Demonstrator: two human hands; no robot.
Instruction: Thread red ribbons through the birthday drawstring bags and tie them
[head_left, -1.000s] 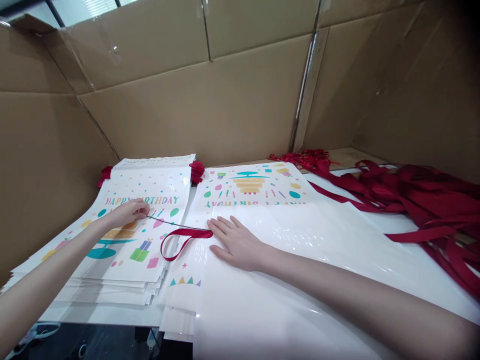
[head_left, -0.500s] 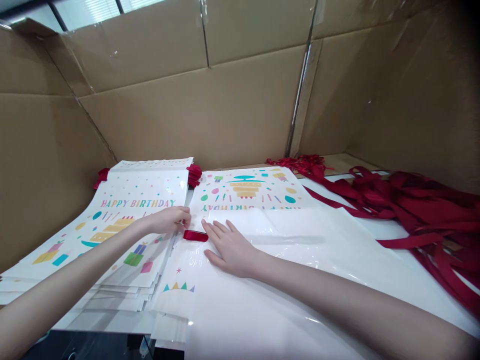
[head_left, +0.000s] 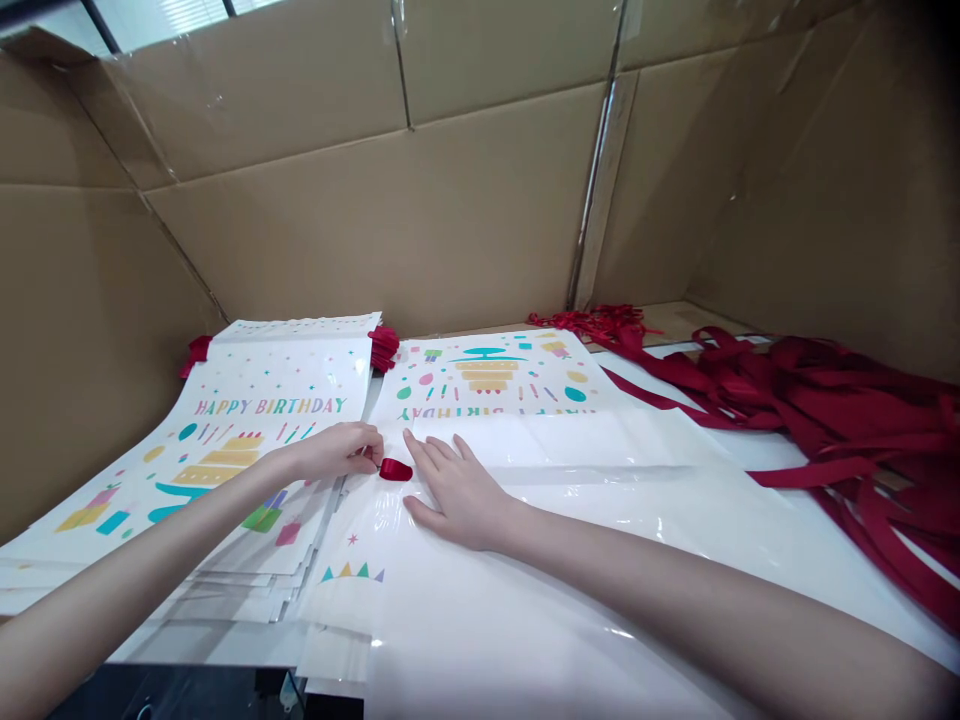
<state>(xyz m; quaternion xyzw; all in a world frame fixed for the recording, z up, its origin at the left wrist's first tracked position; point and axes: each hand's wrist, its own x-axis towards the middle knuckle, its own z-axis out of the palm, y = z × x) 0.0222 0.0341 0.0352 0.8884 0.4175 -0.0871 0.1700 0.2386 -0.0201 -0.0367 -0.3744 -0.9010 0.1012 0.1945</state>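
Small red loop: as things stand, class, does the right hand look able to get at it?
Probably yes: the red loop lies close beside the right hand, with nothing visible between them, though the left hand is at its other end.

A short, deep red ribbon, smooth and slightly shiny, lies folded into a small, rounded loop between the two hands. Its left end meets the closed fingertips of the left hand; its right end is just beside the fingers of the right hand. The glossy white sheet lies face up and blank under the spread right hand, with a crease across its far part and bright reflections on its surface. Beyond its far edge shows a white panel printed with a yellow tiered cake, balloons, candles and gifts, its picture upside down.
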